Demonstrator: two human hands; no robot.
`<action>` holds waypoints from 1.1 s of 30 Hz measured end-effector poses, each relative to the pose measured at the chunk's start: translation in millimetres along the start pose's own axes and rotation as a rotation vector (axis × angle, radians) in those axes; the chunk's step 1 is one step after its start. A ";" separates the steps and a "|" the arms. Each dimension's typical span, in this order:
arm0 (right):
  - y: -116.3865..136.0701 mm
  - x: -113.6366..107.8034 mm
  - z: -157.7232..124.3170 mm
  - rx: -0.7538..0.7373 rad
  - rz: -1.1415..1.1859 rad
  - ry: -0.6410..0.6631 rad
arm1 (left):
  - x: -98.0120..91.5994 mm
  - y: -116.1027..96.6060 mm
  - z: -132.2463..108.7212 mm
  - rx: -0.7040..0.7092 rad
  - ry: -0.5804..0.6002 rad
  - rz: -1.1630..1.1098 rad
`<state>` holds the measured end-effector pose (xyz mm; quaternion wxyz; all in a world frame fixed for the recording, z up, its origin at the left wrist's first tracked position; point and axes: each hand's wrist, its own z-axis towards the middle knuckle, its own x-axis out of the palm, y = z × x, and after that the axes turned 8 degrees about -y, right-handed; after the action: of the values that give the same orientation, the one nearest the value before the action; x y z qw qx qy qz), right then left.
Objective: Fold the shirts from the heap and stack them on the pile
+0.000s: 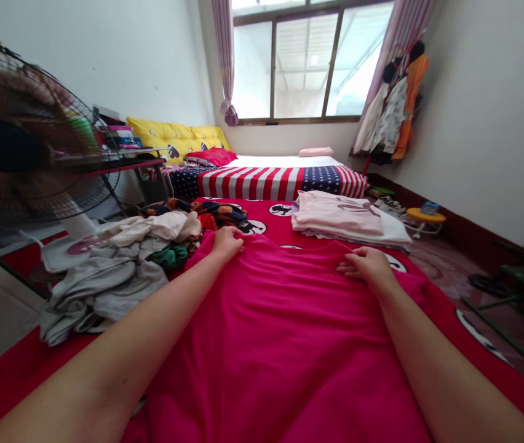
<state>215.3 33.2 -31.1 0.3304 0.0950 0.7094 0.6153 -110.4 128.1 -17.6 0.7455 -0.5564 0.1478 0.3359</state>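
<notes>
Pinching grip, left hand [228, 244] and right hand [371, 268], on pink shirt [289, 332], neckline [299, 252] and long axis toward window [305, 74].

pink garment [280, 332] cut off by lower edge; fan [3, 143], by left edge; window [305, 74], by upper edge.

You have a plain magenta garment [289, 326] spread wide before you over the red patterned cloth [262, 209], its far edge held at two places and dipping between them, soft crosswise wrinkles below, looser folds nearer you.
</notes>
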 end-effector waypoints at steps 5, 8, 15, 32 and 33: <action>-8.7 7.4 14.4 -0.260 0.241 -0.090 | 9.9 -15.8 14.3 0.145 -0.206 0.017; -15.3 15.2 17.1 -0.401 0.100 0.064 | 22.1 -16.3 12.6 0.306 -0.140 0.029; -16.6 20.6 0.9 -0.667 -0.404 0.159 | 30.5 -14.7 -23.6 0.449 0.157 0.089; -21.1 17.8 -3.3 -0.647 -0.785 0.034 | -20.2 31.5 -80.7 0.438 0.324 0.492; -21.7 18.9 -3.5 -0.646 -0.769 0.014 | -20.7 30.9 -81.0 0.439 0.327 0.487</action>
<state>204.7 35.6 -58.0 0.5408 -0.2846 0.4686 0.6380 -133.6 50.6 -55.2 0.7121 -0.3779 0.4615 0.3704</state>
